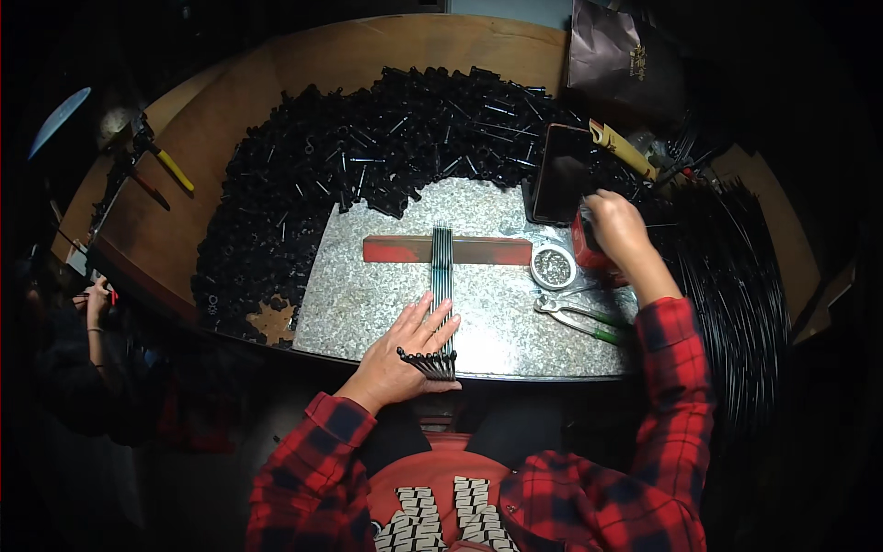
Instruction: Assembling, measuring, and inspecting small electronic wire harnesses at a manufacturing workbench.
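My left hand [405, 359] lies at the front edge of the stone slab, gripping a row of thin metal rods [442, 276] side by side. Their black knobbed ends fan out over this hand near the thumb, and their far ends rest across a red-and-brown bar [497, 251]. At the right, my right hand [617, 224] is closed, fingertips drawn together, above a red box [589, 244] beside a dark phone [562, 173]. Whatever those fingers hold, if anything, is hidden. A round white dish [554, 268] of small metal pieces stands near the bar's right end.
Green-handled pincers [579, 319] lie on the speckled slab [368, 313]. A large heap of black parts [405, 129] curves around its back and left. Long black rods [736, 294] are bunched at the right. At far left are yellow-handled pliers [175, 171] and another person's hand [96, 302].
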Motion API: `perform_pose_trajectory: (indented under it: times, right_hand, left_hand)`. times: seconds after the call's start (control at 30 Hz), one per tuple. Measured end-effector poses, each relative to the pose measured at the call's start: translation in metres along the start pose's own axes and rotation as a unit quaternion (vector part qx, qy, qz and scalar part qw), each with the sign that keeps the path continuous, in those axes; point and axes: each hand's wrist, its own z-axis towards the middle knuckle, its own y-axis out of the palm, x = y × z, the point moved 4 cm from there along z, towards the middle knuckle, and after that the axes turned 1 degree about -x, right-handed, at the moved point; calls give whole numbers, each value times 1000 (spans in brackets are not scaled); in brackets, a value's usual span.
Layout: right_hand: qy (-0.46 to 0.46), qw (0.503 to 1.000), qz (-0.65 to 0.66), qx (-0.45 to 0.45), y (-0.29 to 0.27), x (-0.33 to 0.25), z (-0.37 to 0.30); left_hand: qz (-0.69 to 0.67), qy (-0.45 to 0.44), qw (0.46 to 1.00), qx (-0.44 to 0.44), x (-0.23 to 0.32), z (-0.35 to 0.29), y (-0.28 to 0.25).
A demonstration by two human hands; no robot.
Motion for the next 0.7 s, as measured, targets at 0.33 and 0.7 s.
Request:
perform_pose_trajectory:
  times: [0.33,0.7]
  right_hand:
    - [58,986,-67,-144,7,49,-44]
    - [89,973,212,-30,-96,-43,-47]
  left_hand:
    - [31,7,999,9,-2,-1,9]
    - [-575,38,814,74,31,10,-82]
